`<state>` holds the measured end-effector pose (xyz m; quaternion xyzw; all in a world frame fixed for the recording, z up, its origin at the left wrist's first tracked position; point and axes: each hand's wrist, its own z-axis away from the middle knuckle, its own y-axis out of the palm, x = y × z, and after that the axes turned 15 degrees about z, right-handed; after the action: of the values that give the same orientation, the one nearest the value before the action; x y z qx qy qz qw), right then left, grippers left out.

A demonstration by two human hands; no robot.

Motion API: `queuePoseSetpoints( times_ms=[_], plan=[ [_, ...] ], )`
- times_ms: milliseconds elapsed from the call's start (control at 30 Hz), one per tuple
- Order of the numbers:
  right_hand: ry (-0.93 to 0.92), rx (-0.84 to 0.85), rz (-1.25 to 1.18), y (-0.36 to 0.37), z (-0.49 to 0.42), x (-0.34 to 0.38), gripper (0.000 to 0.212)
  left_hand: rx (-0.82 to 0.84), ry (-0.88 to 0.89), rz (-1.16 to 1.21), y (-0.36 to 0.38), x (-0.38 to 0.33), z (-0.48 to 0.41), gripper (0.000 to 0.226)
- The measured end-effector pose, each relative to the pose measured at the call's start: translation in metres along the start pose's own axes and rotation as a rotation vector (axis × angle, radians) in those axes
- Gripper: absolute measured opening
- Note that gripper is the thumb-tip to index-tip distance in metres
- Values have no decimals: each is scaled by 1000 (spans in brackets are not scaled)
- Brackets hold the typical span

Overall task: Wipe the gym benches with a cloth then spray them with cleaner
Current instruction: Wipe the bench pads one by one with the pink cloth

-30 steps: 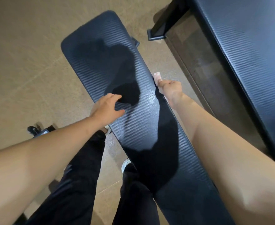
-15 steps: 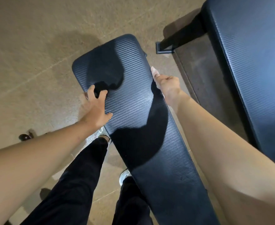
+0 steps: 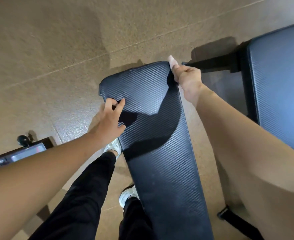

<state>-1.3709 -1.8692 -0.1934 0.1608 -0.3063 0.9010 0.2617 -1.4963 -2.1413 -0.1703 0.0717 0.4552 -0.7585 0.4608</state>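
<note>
A long black bench pad (image 3: 156, 156) with a ribbed texture runs from bottom centre to its rounded far end. My right hand (image 3: 188, 82) is closed around a pale cloth (image 3: 171, 61) and presses it against the pad's far right corner; only a tip of the cloth sticks out above the fingers. My left hand (image 3: 109, 121) rests on the pad's left edge near the far end, fingers apart, holding nothing. No spray bottle is in view.
A second black bench (image 3: 281, 87) stands to the right, with its dark frame bar (image 3: 212, 64) close to my right hand. Dark equipment (image 3: 21, 152) sits on the floor at the left. A bench foot (image 3: 229, 216) lies at bottom right. My legs stand left of the pad.
Both hands have slid along the pad toward its far end. The right hand with the cloth went from the right edge to the far right corner.
</note>
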Motion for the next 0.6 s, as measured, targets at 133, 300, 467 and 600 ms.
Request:
queuePoseSetpoints(
  times_ms=[133, 300, 467, 600],
  plan=[
    [-158, 2, 85, 15, -18, 20, 29, 15, 23, 28, -7, 6, 1, 86],
    [-390, 121, 412, 50, -11, 54, 32, -136, -8, 238, -31, 15, -15, 63],
    [-504, 232, 658, 80, 15, 80, 51, -329, -13, 406, -60, 24, -50, 53],
    [-607, 307, 600, 85, 20, 77, 22, -291, 44, 468, -79, 26, -80, 61]
  ],
)
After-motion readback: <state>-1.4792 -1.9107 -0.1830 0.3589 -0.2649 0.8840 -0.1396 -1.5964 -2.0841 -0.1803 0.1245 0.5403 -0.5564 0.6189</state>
